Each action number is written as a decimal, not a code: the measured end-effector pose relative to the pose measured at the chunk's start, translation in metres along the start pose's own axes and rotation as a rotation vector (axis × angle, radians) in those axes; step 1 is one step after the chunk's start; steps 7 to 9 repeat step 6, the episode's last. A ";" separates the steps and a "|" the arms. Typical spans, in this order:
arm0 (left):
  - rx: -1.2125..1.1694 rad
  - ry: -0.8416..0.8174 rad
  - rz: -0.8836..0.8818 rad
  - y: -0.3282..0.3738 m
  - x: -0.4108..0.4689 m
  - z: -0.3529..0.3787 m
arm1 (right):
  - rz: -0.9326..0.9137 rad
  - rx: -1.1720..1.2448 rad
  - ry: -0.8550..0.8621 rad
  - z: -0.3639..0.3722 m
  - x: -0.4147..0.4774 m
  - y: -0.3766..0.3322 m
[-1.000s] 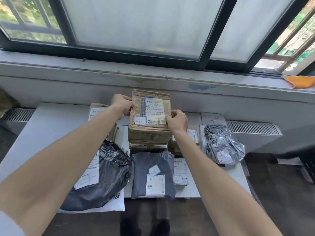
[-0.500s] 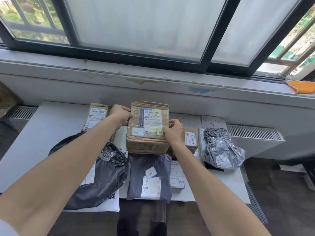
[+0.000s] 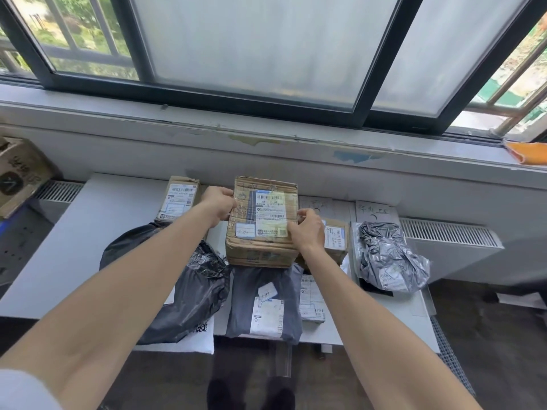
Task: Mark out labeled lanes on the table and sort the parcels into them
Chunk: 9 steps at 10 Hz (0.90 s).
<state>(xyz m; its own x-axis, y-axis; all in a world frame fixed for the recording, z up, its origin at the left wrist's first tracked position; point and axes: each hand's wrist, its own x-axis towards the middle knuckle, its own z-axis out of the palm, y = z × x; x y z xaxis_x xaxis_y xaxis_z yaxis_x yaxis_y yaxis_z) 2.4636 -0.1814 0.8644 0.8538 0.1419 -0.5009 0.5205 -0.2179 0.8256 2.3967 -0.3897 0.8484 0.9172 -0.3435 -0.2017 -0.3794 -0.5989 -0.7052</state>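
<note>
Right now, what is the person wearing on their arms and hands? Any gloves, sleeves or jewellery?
Both the left hand and the right hand are bare: no gloves, rings or watch show. The forearms are uncovered as well. Only at the bottom left corner does the edge of a short pale sleeve appear on the left arm.
</note>
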 end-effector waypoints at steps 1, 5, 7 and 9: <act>-0.005 -0.055 0.022 -0.003 -0.006 0.002 | 0.009 -0.004 0.010 0.001 -0.001 0.002; 0.127 0.006 0.053 -0.007 -0.002 0.003 | 0.009 -0.021 -0.022 0.000 0.000 0.000; 0.237 0.083 0.135 0.006 -0.008 0.000 | -0.043 -0.080 -0.009 0.000 -0.001 -0.005; 0.237 0.083 0.135 0.006 -0.008 0.000 | -0.043 -0.080 -0.009 0.000 -0.001 -0.005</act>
